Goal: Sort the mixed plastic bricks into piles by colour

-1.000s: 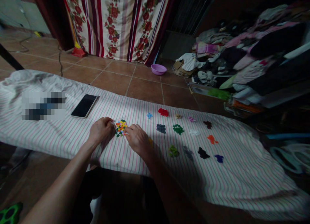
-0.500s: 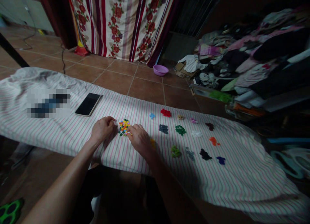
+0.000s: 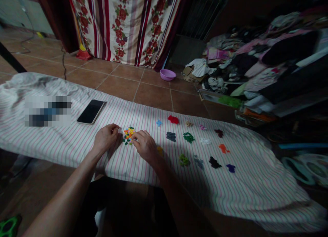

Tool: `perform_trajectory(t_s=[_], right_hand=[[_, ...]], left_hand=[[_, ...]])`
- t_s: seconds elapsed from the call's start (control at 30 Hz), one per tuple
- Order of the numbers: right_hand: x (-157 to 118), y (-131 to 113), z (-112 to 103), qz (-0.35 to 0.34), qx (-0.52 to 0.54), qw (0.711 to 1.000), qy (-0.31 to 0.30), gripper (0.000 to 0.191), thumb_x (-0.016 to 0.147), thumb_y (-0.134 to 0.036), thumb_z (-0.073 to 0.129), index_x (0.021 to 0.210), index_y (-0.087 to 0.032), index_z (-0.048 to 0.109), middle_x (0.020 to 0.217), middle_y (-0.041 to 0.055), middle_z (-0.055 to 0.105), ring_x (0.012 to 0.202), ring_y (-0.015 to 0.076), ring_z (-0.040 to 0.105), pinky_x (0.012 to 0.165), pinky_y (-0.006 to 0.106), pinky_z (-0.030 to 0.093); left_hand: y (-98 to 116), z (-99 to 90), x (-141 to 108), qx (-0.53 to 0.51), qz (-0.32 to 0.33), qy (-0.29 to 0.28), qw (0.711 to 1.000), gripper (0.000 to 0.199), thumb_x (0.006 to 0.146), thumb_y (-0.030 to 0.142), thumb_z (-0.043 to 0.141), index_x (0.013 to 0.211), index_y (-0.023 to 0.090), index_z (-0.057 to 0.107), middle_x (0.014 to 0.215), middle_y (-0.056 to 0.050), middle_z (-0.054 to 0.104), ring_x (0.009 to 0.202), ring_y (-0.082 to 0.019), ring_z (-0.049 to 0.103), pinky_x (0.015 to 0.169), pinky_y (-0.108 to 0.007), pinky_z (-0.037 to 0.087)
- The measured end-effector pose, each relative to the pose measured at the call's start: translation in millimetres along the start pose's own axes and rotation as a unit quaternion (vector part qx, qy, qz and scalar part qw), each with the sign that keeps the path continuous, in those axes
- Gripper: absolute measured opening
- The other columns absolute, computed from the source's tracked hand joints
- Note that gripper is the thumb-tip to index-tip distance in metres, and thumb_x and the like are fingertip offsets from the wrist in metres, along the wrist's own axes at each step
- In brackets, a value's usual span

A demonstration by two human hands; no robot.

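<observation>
A mixed pile of small coloured pieces (image 3: 129,134), mostly yellow, orange and green, lies on the striped cloth (image 3: 143,165). Just left of it rests my left hand (image 3: 106,137), thumb and fingers pinched together; what they hold, if anything, is too small to make out. My right hand (image 3: 145,144) reaches over the pile's right edge, its closed fingertips touching the pieces. Yellow pieces (image 3: 160,150) are partly hidden behind my right wrist. To the right lie single-colour heaps, among them red pieces (image 3: 173,119), dark grey pieces (image 3: 171,136) and dark green pieces (image 3: 189,137).
Further heaps include lime green pieces (image 3: 183,160), black pieces (image 3: 214,162), orange pieces (image 3: 223,148) and dark blue pieces (image 3: 231,168). A phone (image 3: 90,112) lies left of the pile, beside a blurred-out patch. On the floor beyond stand a purple basin (image 3: 167,75) and heaped clothes (image 3: 230,55).
The whole view has shifted slightly, so things appear a little further left. My right fingers have moved slightly over the mixed pile; my left hand stays beside it.
</observation>
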State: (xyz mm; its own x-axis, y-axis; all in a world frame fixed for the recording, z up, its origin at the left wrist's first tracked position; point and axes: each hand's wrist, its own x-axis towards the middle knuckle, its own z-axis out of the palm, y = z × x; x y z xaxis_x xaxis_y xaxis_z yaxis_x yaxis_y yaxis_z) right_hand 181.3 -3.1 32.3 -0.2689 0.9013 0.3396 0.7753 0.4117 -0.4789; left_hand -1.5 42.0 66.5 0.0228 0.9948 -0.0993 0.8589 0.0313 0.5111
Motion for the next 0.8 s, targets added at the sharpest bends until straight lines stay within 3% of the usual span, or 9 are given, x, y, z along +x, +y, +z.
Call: perform_trajectory(t_s=[0.2, 0.4, 0.63, 0.8], right_hand=[[1.8, 17.9, -16.7, 0.011, 0.085, 0.992, 0.088, 0.020, 0.086, -0.009, 0.044, 0.092, -0.019, 0.061, 0.089, 0.0056, 0.064, 0.084, 0.0170, 0.060, 0.078, 0.029, 0.049], [-12.4, 64.5, -55.5, 0.088, 0.070, 0.974, 0.199, 0.020, 0.083, -0.017, 0.044, 0.084, -0.020, 0.064, 0.083, 0.0042, 0.066, 0.080, 0.0159, 0.063, 0.076, 0.027, 0.051], [-55.8, 135.4, -103.4, 0.243, 0.099, 0.897, 0.357, 0.025, 0.078, -0.035, 0.053, 0.088, -0.018, 0.068, 0.090, 0.0071, 0.071, 0.081, 0.0182, 0.066, 0.078, 0.032, 0.053], [-94.8, 166.8, -129.0, 0.298, 0.022, 0.871, 0.391, 0.032, 0.077, -0.036, 0.052, 0.092, -0.016, 0.072, 0.092, 0.0104, 0.072, 0.086, 0.0223, 0.066, 0.085, 0.038, 0.051]], left_hand=[[5.9, -2.6, -1.0, 0.012, -0.007, -0.013, 1.000, 0.036, 0.087, 0.033, 0.039, 0.105, 0.021, 0.068, 0.098, -0.007, 0.074, 0.089, -0.020, 0.067, 0.071, -0.029, 0.045], [8.8, -5.0, -1.2, 0.020, -0.014, -0.007, 1.000, 0.037, 0.086, 0.036, 0.040, 0.103, 0.022, 0.069, 0.092, -0.006, 0.074, 0.083, -0.021, 0.067, 0.066, -0.028, 0.044], [10.5, -7.3, -1.0, 0.033, -0.034, 0.000, 0.999, 0.038, 0.086, 0.036, 0.039, 0.103, 0.019, 0.068, 0.094, -0.010, 0.074, 0.085, -0.026, 0.066, 0.066, -0.032, 0.043], [9.8, -4.9, 1.7, 0.045, -0.035, 0.021, 0.998, 0.035, 0.085, 0.038, 0.041, 0.099, 0.022, 0.068, 0.082, -0.007, 0.072, 0.073, -0.024, 0.064, 0.059, -0.030, 0.040]])
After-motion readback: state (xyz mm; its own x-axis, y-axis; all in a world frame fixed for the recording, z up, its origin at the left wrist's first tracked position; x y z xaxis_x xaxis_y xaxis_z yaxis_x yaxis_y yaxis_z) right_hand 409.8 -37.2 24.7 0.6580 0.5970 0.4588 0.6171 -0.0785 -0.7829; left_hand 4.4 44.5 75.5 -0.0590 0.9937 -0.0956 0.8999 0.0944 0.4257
